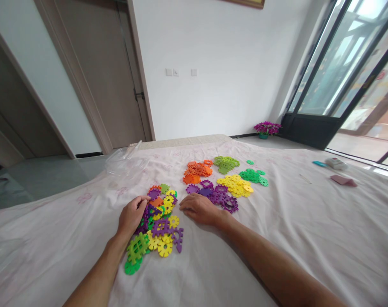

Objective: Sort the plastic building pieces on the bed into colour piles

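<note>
A mixed pile of plastic interlocking pieces [161,227] in purple, yellow, green and orange lies between my forearms. My left hand [132,214] rests against the pile's left side, fingers curled in at a purple piece [154,194]; what they grip is hidden. To the right of the pile, my right hand [198,208] is low over the cloth, its fingers bent and pressed together. Whatever may be in them does not show. Just beyond that hand is a group of purple pieces [219,195]. Orange pieces [197,171] lie farther back.
Yellow discs [235,186], lime-green pieces [226,164] and green discs [254,176] form separate groups. A clear plastic bag [125,160] sits at the back left. On the right are a pink folded item [343,181] and a white packet [336,163]. Wrinkled pale cloth [296,221] covers the surface.
</note>
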The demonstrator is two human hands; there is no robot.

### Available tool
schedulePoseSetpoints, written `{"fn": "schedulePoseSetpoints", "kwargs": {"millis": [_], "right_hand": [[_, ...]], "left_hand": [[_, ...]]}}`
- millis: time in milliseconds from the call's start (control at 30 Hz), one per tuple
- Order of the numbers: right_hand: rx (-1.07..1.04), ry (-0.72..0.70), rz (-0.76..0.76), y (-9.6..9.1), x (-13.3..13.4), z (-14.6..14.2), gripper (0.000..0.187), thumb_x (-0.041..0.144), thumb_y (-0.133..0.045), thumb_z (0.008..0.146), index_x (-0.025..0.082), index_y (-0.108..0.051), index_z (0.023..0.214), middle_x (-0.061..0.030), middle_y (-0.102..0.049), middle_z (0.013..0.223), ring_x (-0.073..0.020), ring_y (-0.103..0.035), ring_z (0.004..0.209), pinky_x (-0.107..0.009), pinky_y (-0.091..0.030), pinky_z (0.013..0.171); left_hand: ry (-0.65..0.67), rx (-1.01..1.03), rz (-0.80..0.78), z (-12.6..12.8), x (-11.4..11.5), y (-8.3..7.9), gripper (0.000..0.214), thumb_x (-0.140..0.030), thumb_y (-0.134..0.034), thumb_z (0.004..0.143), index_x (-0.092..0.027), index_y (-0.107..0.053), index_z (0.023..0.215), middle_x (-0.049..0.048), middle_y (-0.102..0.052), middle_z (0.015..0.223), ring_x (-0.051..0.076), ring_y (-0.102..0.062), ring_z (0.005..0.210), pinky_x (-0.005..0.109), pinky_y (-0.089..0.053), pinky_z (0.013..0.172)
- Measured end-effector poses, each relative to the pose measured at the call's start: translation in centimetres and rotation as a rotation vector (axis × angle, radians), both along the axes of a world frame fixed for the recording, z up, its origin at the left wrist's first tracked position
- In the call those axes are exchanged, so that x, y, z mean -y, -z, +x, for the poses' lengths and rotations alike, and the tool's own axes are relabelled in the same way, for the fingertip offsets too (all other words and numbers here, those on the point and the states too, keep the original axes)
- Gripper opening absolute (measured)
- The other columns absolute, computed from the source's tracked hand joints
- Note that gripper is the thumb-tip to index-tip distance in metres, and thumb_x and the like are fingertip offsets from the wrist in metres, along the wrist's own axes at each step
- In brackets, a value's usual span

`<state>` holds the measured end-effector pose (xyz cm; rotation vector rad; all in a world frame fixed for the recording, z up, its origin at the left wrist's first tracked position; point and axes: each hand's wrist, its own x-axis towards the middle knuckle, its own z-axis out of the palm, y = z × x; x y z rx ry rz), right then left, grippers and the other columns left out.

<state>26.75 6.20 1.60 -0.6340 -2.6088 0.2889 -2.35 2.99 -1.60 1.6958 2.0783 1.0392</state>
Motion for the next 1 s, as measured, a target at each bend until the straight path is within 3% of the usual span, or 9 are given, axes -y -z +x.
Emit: {"fn": "schedulePoseSetpoints", "kwargs": {"millis": [200,567,733,867,1000], "right_hand": [[-0.022,-0.017,0.000,0.3,-0.2,0.1,0.020,0.016,-0.053,0.088,0.020,-0.068,0.101,-0.0050,-0.069,0.105,-0.0158,-0.061,0.099,-0.028,-0.044,0.091],[-0.018,0.063,0.031,0.6,-0.3,0.2,0.016,0.015,-0.053,0.086,0.019,-0.068,0.086,-0.0048,-0.068,0.087,-0.0162,-0.061,0.086,-0.027,-0.046,0.080],[-0.091,0.073,-0.014,0.4,0.4,-0.3,0.027,0.019,-0.053,0.088,0.020,-0.063,0.113,-0.0072,-0.066,0.112,-0.0173,-0.060,0.102,-0.029,-0.046,0.091],[-0.033,0.026,0.041,0.2,0.8,-1.0,0.049,0.024,-0.055,0.088,0.022,-0.048,0.136,-0.0088,-0.051,0.139,-0.0213,-0.047,0.124,-0.037,-0.039,0.105],[0.034,0.043,0.085,0.5,0.9,-2.1,0.058,0.029,-0.057,0.089,0.021,-0.039,0.144,-0.0104,-0.042,0.146,-0.0239,-0.039,0.132,-0.040,-0.034,0.109]], "left_hand": [[0.042,0.157,0.050,0.0,0.2,0.1,0.045,-0.050,-0.036,0.090,-0.025,-0.069,0.105,0.0011,-0.075,0.103,0.018,-0.067,0.098,0.025,-0.048,0.087],[0.031,0.032,0.009,0.0,0.1,0.1,0.036,-0.048,-0.044,0.086,-0.029,-0.070,0.102,-0.0020,-0.073,0.110,0.020,-0.065,0.101,0.026,-0.047,0.085],[0.029,0.018,0.021,0.0,0.0,0.2,0.035,-0.046,-0.044,0.086,-0.029,-0.070,0.101,-0.0021,-0.073,0.109,0.019,-0.065,0.099,0.027,-0.048,0.084],[0.021,0.001,0.017,0.1,0.0,0.2,0.034,-0.046,-0.044,0.086,-0.029,-0.070,0.099,-0.0018,-0.073,0.107,0.020,-0.066,0.096,0.027,-0.047,0.086],[0.018,0.001,0.006,0.2,0.1,0.2,0.033,-0.046,-0.044,0.086,-0.030,-0.069,0.100,-0.0020,-0.072,0.108,0.020,-0.065,0.098,0.029,-0.047,0.087]]}}
